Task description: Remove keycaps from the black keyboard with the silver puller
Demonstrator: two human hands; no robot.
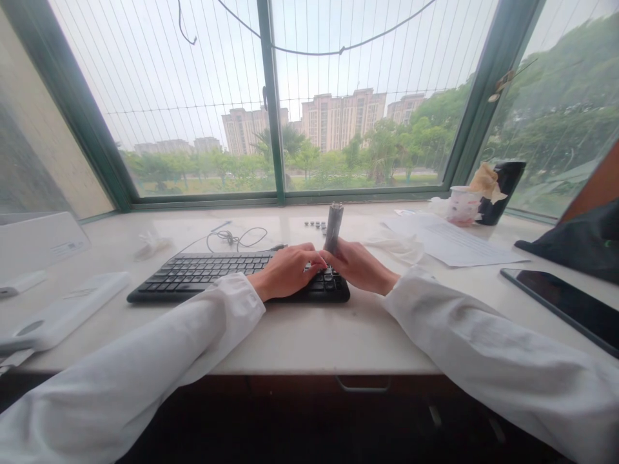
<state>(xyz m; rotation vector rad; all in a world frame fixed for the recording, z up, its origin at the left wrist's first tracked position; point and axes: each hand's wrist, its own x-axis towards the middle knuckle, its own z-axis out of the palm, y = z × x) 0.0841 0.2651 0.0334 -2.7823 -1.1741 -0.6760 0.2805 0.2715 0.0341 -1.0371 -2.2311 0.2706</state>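
Observation:
A black keyboard (203, 274) lies on the pale desk (309, 335) in front of the window. My left hand (287, 270) rests over the keyboard's right end, fingers curled, fingertips pinched near the base of a grey cylindrical object (333, 227). My right hand (360, 265) grips that cylinder, which stands upright and slightly tilted above the keys. Both arms are in white sleeves. What the left fingertips pinch is too small to name.
Several small dark round pieces (315, 224) lie behind the keyboard beside a coiled cable (236, 238). Papers (449, 241), a cup (463, 205) and a black container (505, 183) sit at right. A dark tablet (565, 303) lies at far right, white devices (62, 312) at left.

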